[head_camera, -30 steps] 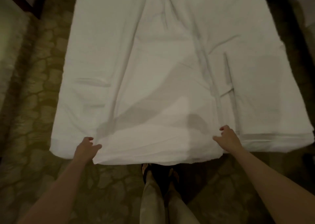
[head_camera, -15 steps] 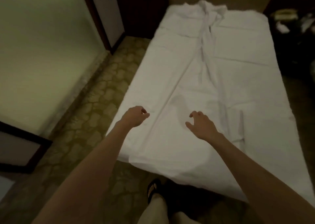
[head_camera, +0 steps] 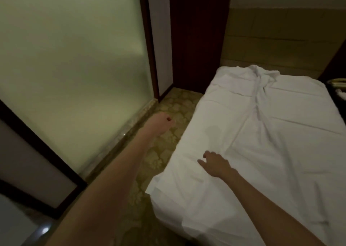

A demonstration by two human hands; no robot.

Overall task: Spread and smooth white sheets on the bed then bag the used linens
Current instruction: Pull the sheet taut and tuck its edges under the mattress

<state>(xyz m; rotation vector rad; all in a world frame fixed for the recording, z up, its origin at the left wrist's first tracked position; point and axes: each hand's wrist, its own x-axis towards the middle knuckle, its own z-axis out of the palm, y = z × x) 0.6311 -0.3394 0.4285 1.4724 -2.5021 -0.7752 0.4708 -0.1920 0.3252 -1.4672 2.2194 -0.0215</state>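
The thin white cotton sheet (head_camera: 262, 152) is lying across the bed (head_camera: 168, 204), covering the mattress from the headboard end to the near corner. It is showing one long bunched ridge running lengthwise down its middle, a crumpled heap at the far end, and several shallow diagonal creases. Its near corner is overhanging the mattress edge.

My right hand (head_camera: 215, 164) is hovering low over the sheet near the left edge of the bed, fingers spread and lightly bent, thumb out; I cannot tell whether the fingertips are touching the fabric. My left hand (head_camera: 161, 123) is reaching out over the patterned yellow-brown carpet (head_camera: 168, 139), beside the bed and apart from the sheet, fingers loosely curled and gripping nothing.

A frosted glass panel (head_camera: 74, 77) in a dark frame is standing to my left.
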